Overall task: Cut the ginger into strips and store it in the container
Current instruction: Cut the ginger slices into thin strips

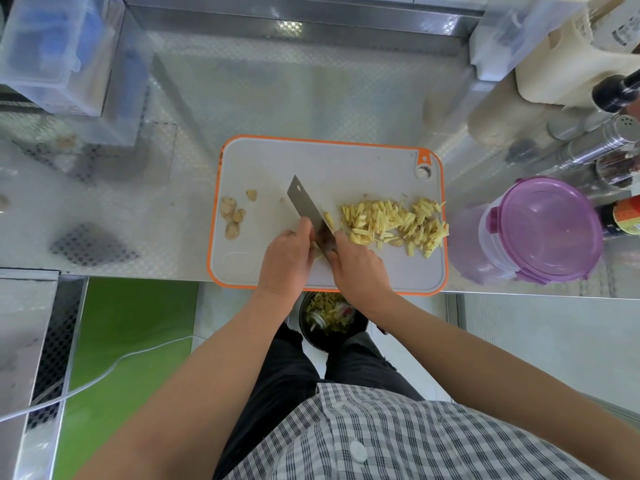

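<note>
While the right hand [358,268] clamps its curled fingers round the handle of a knife [306,202], the handle itself is hidden under the palm. Only the broad blade shows, slanting across the middle of the cutting board [311,161]. The left hand [285,259] sits against the blade's left face. Its fingers are bent down and together over a ginger piece [317,252], of which just a pale sliver shows between the two hands.

Cut ginger strips [391,223] lie heaped along the board's right edge, and knobbly offcuts [232,216] sit near its left edge. The board rests at the front edge of the steel counter [311,98]. Just off the board's right edge stands the container [543,230], its purple lid on.

Behind it, at the counter's right edge, a metal shaker [595,143] and a bottle [623,216] are cut off by the frame. The bottle's orange label is too blurred to read, as is the print on a cream pack [571,60] in the far right corner. Below the counter's front edge, a dark bin [317,341] of scraps is partly hidden by the board and forearms.
</note>
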